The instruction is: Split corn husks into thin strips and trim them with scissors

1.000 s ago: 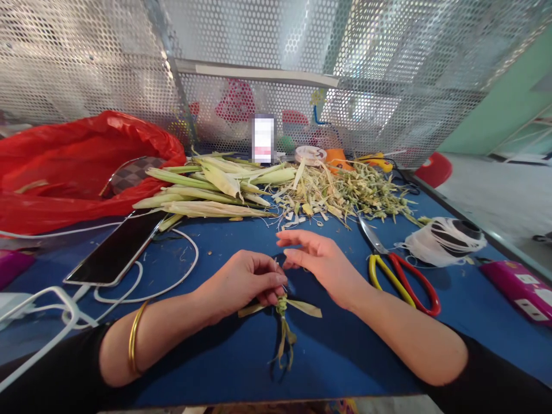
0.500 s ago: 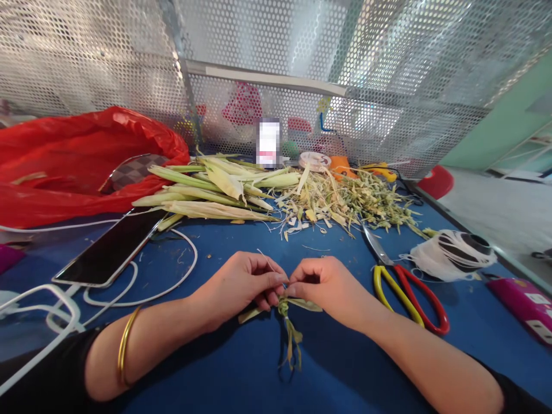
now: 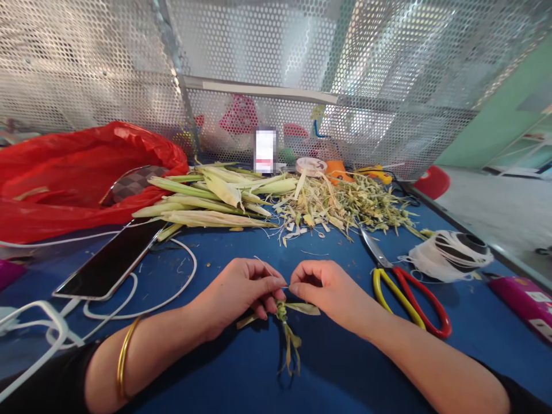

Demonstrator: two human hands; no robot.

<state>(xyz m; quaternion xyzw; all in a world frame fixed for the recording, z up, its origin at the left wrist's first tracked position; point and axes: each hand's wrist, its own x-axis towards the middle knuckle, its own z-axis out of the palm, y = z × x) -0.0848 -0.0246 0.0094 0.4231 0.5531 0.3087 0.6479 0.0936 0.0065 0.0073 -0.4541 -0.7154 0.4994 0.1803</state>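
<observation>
My left hand (image 3: 241, 290) and right hand (image 3: 330, 287) meet fingertip to fingertip over the blue counter (image 3: 224, 368), each grip pinched on a fine thread (image 3: 269, 269) just above a small knotted leaf figure (image 3: 284, 325) — the figure lies on the counter directly beneath my fingers, its strips trailing toward me. A gold bangle (image 3: 124, 359) circles my left wrist. Just right of my right hand lie scissors with red and yellow handles (image 3: 405, 287), and beyond them a spool of white thread (image 3: 451, 250). Farther back, a pile of long green leaves (image 3: 211, 195) sits beside a heap of trimmings (image 3: 353, 201). To the left — a phone (image 3: 114, 259) on its white cable (image 3: 142, 299), near a red plastic bag (image 3: 69, 172).
</observation>
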